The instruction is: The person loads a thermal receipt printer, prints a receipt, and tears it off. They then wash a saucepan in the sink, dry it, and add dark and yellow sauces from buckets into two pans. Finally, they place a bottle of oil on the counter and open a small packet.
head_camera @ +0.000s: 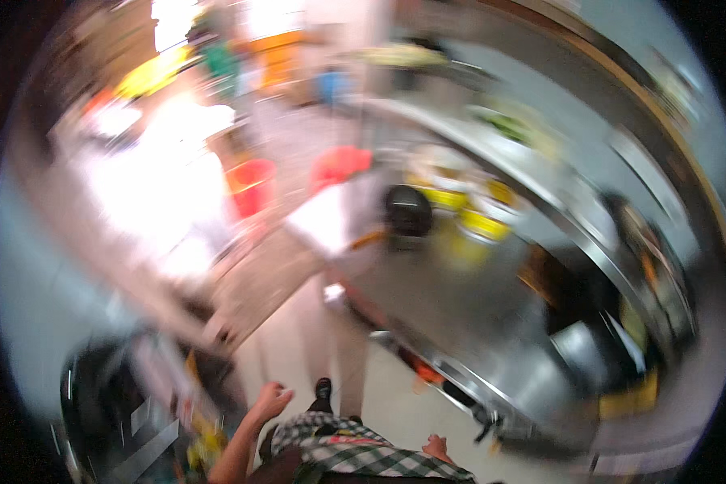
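Observation:
Low in the head view, my left hand (273, 400) hangs in front of my body with the fingers loosely curled; nothing shows in it, and blur hides how far the fingers are closed. My right hand (437, 448) hangs beside the checked cloth (363, 451) at my waist, small and blurred, touching no object that I can make out. Nearest to it on the right is the edge of a stainless steel counter (435, 290). On that counter stand a round black object (408, 210) and several yellow-and-white tubs (485, 224).
A steel shelf (520, 175) runs above the counter. Red buckets (251, 187) stand ahead on the floor. A large black bin-like container (97, 387) is at my left. A brown board-like surface (266, 284) lies ahead. The tiled floor (393, 387) shows between it and the counter.

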{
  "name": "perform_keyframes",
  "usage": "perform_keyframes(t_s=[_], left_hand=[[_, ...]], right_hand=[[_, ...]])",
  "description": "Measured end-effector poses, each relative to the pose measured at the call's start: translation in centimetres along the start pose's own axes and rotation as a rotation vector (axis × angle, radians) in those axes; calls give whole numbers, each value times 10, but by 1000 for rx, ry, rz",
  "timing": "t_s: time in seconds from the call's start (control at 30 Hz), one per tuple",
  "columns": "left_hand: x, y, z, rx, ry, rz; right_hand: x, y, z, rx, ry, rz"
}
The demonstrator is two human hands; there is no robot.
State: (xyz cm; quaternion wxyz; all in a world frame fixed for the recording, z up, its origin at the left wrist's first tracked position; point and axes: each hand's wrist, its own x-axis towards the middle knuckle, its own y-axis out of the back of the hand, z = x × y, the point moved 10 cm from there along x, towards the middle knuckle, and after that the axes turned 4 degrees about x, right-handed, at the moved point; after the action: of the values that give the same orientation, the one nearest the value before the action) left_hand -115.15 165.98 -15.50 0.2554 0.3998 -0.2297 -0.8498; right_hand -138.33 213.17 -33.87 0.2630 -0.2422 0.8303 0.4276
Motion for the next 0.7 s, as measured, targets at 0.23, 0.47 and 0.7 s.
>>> perform_keyframes(t_s=[0.23,0.47,0.7], left_hand=[[-184,-74,-145,26,163,152],[-452,-132,-319,-468,727,292],[-660,-258,-527,-1068,906,687]], right_hand=[[-42,-93,-369,-75,853,-420],[-329,-414,-378,-521,1165,-990],[-564,-644,-151,-1238,1275,-1288]])
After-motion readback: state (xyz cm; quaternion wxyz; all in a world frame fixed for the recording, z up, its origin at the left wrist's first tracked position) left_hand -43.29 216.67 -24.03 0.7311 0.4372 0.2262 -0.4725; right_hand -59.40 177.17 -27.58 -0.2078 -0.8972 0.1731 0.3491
